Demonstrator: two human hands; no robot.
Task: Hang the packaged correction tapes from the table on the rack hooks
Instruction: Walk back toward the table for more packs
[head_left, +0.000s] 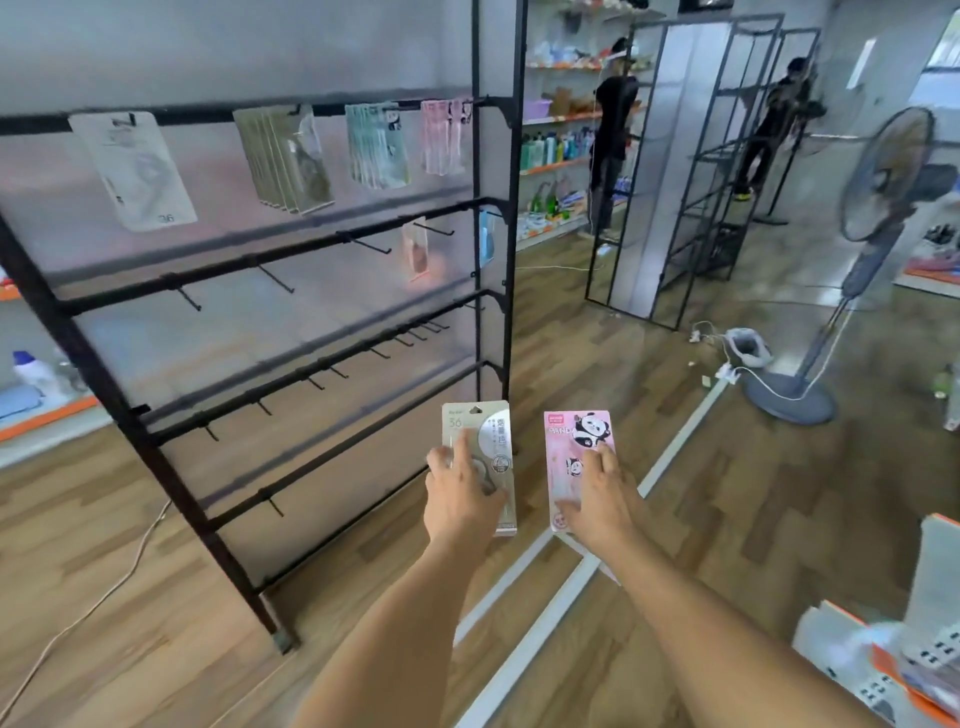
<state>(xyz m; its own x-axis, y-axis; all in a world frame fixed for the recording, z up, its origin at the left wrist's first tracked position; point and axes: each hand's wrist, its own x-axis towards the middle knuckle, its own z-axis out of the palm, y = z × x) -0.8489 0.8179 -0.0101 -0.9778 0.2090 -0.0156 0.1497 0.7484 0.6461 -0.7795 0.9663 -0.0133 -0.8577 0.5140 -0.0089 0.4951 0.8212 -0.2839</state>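
Brown wood-plank floor (130, 561) all over, plain grey wall (208, 47) behind. A grey pedestal fan (878, 218) stands at the right, near empty black metal shelving frames (727, 156).

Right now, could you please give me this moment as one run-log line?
left hand: holds beige pack | right hand: holds pink panda pack | rack: top bar stocked, lower hooks mostly bare

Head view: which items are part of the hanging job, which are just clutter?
Job:
- beige packet in left hand
- pink panda packet in right hand
- rack hooks
- packets already hung

Clutter:
- pedestal fan
- power strip
- detergent bottle
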